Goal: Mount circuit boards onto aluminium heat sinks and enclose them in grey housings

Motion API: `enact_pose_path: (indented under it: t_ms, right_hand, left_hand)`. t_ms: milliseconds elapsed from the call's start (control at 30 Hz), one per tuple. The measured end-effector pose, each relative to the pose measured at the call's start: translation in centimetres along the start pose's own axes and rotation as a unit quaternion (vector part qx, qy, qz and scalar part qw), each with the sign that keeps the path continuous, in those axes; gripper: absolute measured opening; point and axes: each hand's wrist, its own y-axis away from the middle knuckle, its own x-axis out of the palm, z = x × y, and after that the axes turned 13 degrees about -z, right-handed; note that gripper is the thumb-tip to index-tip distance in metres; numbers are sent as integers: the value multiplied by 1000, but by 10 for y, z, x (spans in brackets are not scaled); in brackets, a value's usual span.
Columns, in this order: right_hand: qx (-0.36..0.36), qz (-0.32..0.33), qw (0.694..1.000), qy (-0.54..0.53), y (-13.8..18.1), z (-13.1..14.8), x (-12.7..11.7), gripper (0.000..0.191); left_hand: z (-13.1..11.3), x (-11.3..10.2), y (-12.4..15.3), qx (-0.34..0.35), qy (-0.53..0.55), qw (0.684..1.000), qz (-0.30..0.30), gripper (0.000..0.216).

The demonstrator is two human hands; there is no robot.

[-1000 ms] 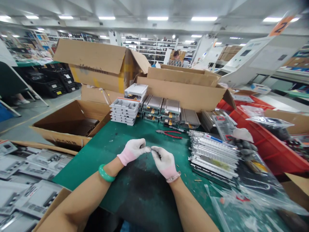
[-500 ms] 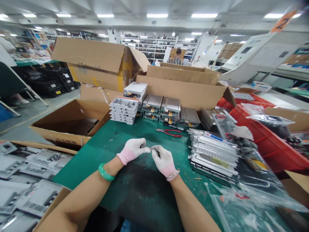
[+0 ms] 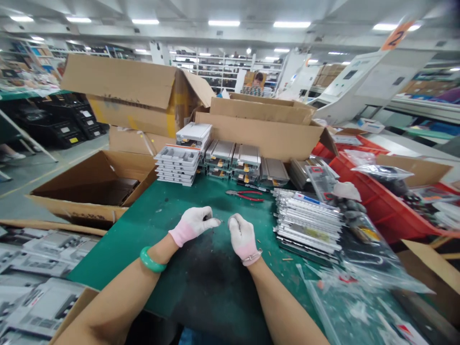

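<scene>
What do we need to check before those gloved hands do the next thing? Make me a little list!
1. Left hand and right hand wearing white gloves: ok.
2. Something small pinched in the fingers: cannot tell, the fingers hide it.
3. Red-handled pliers lying on the green mat, near the hands: ok.
4. Stack of grey trays sitting neat and straight: ok.
5. Mat free of small bits: not ok, small bits lie scattered near the right hand.
</scene>
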Motion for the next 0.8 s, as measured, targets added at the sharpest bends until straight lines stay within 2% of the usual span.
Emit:
enact_pose_path:
  t_ms: [100, 200, 233, 300, 367, 500, 567, 633, 700, 733, 767, 800]
  right_hand:
    - [34, -25, 999, 28, -2, 2, 4, 38]
    - [81, -63, 994, 48, -6, 3, 9, 23]
    - [93, -75, 991, 54, -7, 3, 10, 26]
    - [99, -84, 990, 57, -10, 5, 11, 47]
    - [83, -88, 991, 50, -13, 9, 8, 54]
    - [52, -141, 988, 28, -23, 29, -13, 31]
    - [-1, -152, 988, 24, -31, 42, -36, 23]
    - [-109, -115, 986, 47, -39, 51, -72, 29]
    - [-221, -69, 966, 115, -46, 51, -121, 35]
    - [-251, -61, 953, 156, -50, 47, -150, 34]
    - [-258, -68, 941, 206, -52, 40, -181, 32]
    - [-236, -87, 930, 269, -54, 31, -214, 30]
  left_hand:
    - [-2, -1, -1, 20, 3, 1000, 10, 39]
    - [-1, -2, -5, 38, -21, 999, 12, 42]
    - [0, -3, -6, 46, -35, 998, 14, 45]
    - [1, -4, -9, 63, -62, 996, 28, 47]
    - [0, -5, -13, 67, -95, 992, 45, 46]
    - [-7, -9, -17, 44, -142, 986, 75, 44]
    - [-11, -11, -19, 28, -149, 985, 80, 42]
    - [-13, -13, -22, 17, -157, 985, 72, 46]
    - [-15, -14, -24, 18, -173, 983, 55, 55]
    - [-16, -15, -26, 21, -182, 982, 47, 61]
    - [-16, -15, -27, 26, -190, 981, 39, 65]
    - [-16, -15, -29, 29, -198, 979, 31, 68]
